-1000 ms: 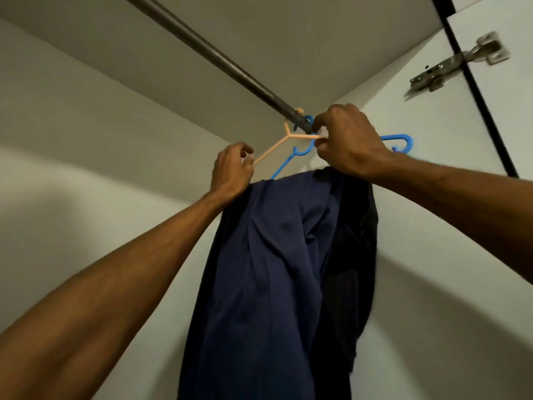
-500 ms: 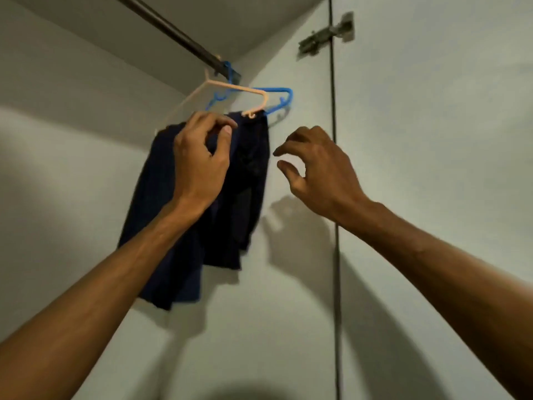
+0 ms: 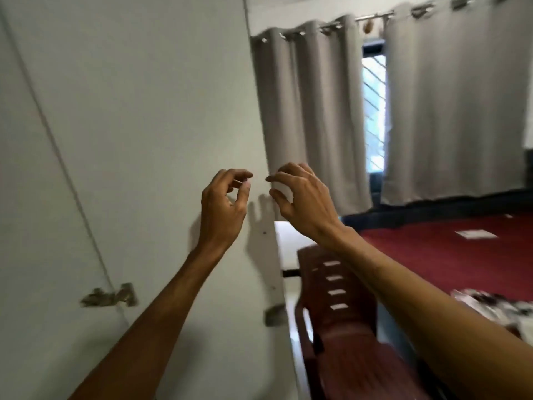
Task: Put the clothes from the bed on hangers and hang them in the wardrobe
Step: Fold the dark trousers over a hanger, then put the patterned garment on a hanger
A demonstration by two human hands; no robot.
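My left hand point(image 3: 223, 204) and my right hand point(image 3: 302, 202) are both raised in front of the open white wardrobe door point(image 3: 138, 125), fingers loosely curled and apart, holding nothing. The bed point(image 3: 450, 252) with its dark red cover lies to the right. A black and white garment point(image 3: 496, 308) lies on its near edge, partly hidden by my right forearm. The hanging rail, the hangers and the hung clothes are out of view.
A dark red plastic chair point(image 3: 343, 319) stands between the wardrobe door and the bed. Grey curtains point(image 3: 450, 96) cover the window behind the bed. A metal hinge point(image 3: 109, 295) sits on the door at lower left. A small white paper point(image 3: 476, 234) lies on the bed.
Both hands let go of the hung dark blue garment and drew back. The view swung right, from the wardrobe interior to the door, chair and bed.
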